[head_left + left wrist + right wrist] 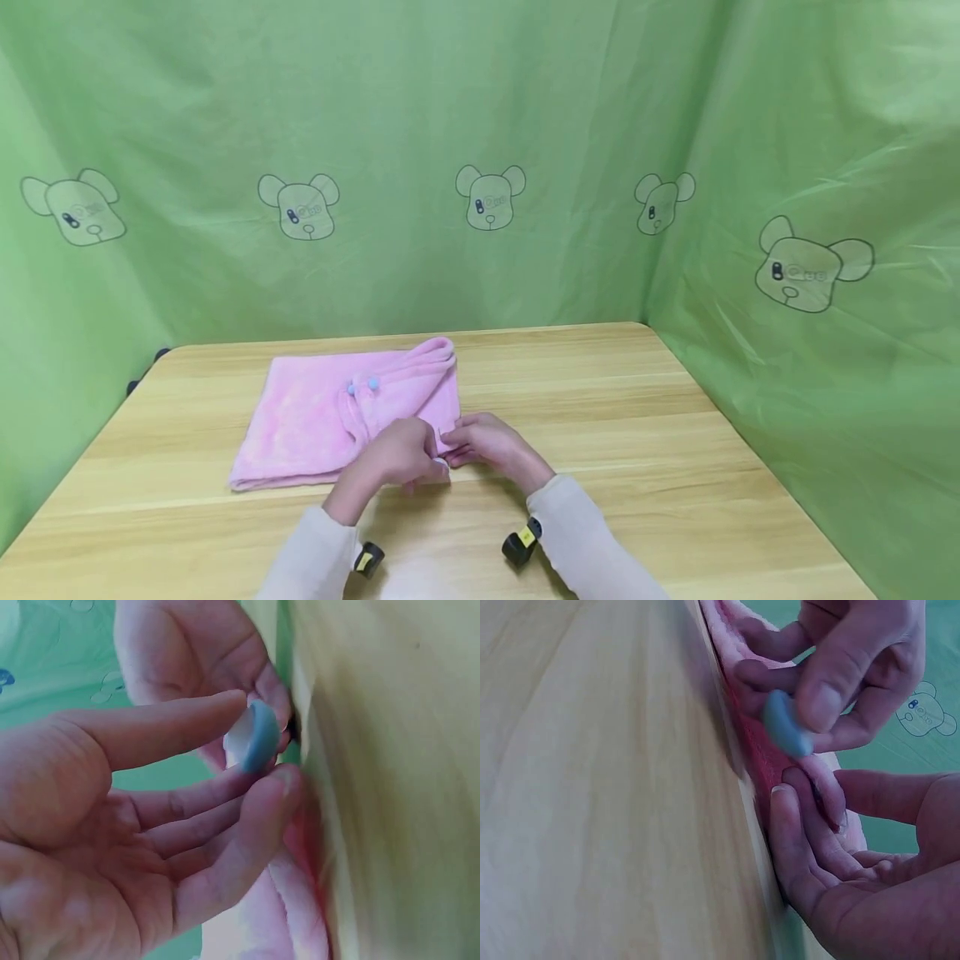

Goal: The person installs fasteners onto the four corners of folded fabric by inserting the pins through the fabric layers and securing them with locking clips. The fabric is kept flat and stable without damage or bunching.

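Observation:
A fluffy pink cloth [307,408], folded flat with its right part gathered up in a loop, lies on the table. Two small pale-blue round bits [373,383] sit on that gathered part. My left hand [405,450], at the cloth's near right corner, pinches a small light-blue domed disc [261,739] with a white underside between thumb and fingers. Just right of it, my right hand [487,442] grips the corner edge of the cloth [829,791] between thumb and fingers. A dark gap shows along that edge in the right wrist view.
The wood-grain table [637,400] reaches up to a green curtain [405,275] printed with bear heads, at the back and both sides. A black wrist camera [519,546] is strapped below each sleeve. Dark objects [161,354] show beyond the table's back left corner.

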A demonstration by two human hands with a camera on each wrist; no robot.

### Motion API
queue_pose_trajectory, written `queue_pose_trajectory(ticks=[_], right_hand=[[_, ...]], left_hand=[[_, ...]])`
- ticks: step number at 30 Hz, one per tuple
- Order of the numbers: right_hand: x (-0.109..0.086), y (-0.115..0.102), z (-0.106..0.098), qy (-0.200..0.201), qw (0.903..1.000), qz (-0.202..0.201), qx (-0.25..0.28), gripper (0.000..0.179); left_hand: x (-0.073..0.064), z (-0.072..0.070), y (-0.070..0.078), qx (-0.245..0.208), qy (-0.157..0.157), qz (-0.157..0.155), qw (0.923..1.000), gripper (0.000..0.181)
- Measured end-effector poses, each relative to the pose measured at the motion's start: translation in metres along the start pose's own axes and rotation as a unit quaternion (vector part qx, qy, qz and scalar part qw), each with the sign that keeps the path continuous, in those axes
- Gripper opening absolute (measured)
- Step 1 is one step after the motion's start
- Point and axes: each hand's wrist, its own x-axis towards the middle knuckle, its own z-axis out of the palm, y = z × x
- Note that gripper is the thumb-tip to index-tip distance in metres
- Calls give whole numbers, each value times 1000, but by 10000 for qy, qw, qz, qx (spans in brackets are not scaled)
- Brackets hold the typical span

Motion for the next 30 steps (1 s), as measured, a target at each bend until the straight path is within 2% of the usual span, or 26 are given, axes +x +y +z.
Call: queue_pose_trajectory(ticks=[3,7,10,17,21,23,27,30], right_hand=[[0,0,1,12,10000,2,17,10],[0,0,1,2,10000,-43,32,4],[0,1,0,-7,10000,-87,28,8],[1,2,0,-57,9999,-120,54,3],[1,2,-1,-90,9998,-142,104,3],[0,1,0,-82,9998,-143,127,5],[-1,1,0,-33,9999,-127,102,10],[-2,1,0,-1,9999,-113,83,8]], left_hand=[[2,-4,-2,71,276,39,9996,21],[4,-8,-3,-66,488,-30,9988,22],[3,-10,-3,-191,509,-119,9984,23],[2,-12,-3,-151,418,-136,9989,24],[2,-14,-5,-230,523,-152,9982,24],[3,-15,-6,-343,703,-186,9968,24],[7,-16,-8,-456,1294,-170,9904,22],[9,-16,-11,-399,1701,-53,9846,25]])
